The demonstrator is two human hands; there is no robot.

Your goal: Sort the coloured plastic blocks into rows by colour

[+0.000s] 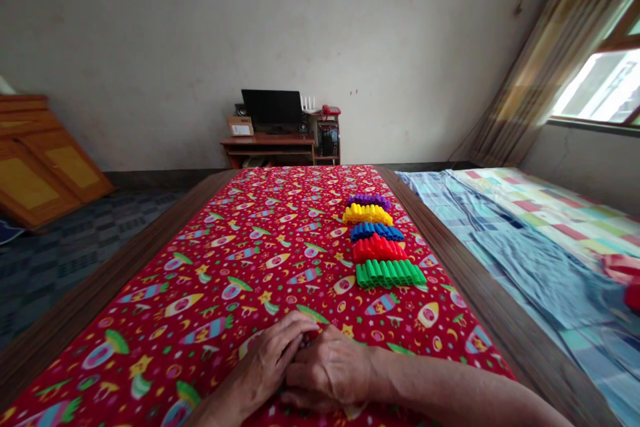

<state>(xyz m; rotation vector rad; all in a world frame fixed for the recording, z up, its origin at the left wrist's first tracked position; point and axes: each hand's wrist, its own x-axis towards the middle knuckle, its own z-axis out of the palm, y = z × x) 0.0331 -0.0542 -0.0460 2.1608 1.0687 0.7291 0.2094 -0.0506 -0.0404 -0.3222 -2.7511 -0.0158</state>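
Observation:
My left hand (pixel 270 355) and my right hand (pixel 327 367) rest together on the red patterned cloth (pixel 200 280), near its front. They touch, with the fingers closed and partly overlapping, and no object shows in either. Some fingers are hidden where the hands meet. Ahead and to the right lie rows of small plastic tubes, one colour to each row. Nearest are the green tubes (pixel 390 273), followed by red tubes (pixel 380 249), blue tubes (pixel 376 232), yellow tubes (pixel 367 214) and purple tubes (pixel 369 201). Both hands are apart from the rows.
Dark wooden table edges (pixel 440 240) border the cloth. Beyond it stands a desk (pixel 270 140) with a monitor (pixel 271 111), a cardboard box (pixel 241 126) and a red telephone (pixel 330 110). A bed with blue cloths (pixel 530 267) lies right; a wooden cabinet (pixel 45 160) stands left.

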